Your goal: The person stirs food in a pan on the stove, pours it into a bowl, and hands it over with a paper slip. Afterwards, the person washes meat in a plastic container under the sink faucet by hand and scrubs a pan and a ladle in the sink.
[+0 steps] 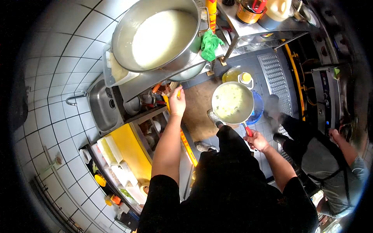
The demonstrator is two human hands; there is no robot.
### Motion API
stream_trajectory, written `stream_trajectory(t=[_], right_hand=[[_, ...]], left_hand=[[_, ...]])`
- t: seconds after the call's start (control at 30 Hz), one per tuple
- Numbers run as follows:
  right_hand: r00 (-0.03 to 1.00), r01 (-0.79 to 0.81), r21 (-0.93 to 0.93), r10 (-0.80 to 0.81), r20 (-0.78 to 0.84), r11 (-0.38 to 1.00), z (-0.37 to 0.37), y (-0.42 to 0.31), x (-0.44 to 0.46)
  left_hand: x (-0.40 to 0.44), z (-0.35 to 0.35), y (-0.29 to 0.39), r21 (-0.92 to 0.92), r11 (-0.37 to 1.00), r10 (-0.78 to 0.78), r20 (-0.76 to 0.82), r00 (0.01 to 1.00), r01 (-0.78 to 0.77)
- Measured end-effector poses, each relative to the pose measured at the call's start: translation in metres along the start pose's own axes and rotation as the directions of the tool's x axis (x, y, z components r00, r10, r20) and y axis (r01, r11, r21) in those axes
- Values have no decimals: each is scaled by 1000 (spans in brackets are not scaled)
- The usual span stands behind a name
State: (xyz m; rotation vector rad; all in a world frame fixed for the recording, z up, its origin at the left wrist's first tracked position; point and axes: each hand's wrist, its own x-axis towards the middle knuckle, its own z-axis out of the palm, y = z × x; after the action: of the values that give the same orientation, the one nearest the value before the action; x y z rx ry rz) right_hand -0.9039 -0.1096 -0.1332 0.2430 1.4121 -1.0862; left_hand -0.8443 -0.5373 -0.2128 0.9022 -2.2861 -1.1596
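Observation:
A round pan (233, 102) with pale, greenish contents hangs over the floor at the centre right. My right hand (256, 141) is wrapped round its red handle. My left hand (177, 101) is raised near the metal table's front edge, with its fingers closed on a small yellow object (179, 93) that I cannot make out. Above and to the left of that hand, a large metal pot (116, 46) holds a whitish liquid. A green cloth (210, 45) lies beside the pot.
A co-worker (330, 163) stands at the right, near the cooking equipment. Below the pan are a blue container (257, 106) and a yellow-capped bottle (245, 77). A sink (101, 106) and a yellow board (130, 149) are at the left.

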Motion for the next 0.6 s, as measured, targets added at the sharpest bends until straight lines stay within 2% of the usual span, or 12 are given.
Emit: stream_trajectory(t=[0.03,0.07,0.1,0.17,0.33,0.43,0.57,0.6], right_hand=[[1000,-4,-16,4,-9,1000,-1,-1,2],[1000,-8,-35,7,-18,999,-2,-3,5],[1000,-10,-55,9,-25,998,-2,-6,9],[999,8,-77,-10,-32,997,-5,-2,22],[998,50,-37,-48,51,998,-7,-10,52],[999,14,-91,-10,37,996,-4,-15,73],[995,10,-225,12,97,974,19,-34,93],[995,14,-367,22,95,930,25,-35,101]], left_hand=[[3,4,-4,-105,987,-123,-21,992,120],[-2,6,-7,-378,867,-340,29,940,325],[1,8,-5,-606,723,-415,3,910,332],[1,0,-2,-799,482,-589,8,808,359],[-21,-30,9,-918,327,-653,-45,756,227],[-44,-57,27,-920,333,-638,-61,768,204],[-83,-100,68,-916,341,-647,-67,759,211],[-94,-111,78,-903,376,-646,-93,758,210]])
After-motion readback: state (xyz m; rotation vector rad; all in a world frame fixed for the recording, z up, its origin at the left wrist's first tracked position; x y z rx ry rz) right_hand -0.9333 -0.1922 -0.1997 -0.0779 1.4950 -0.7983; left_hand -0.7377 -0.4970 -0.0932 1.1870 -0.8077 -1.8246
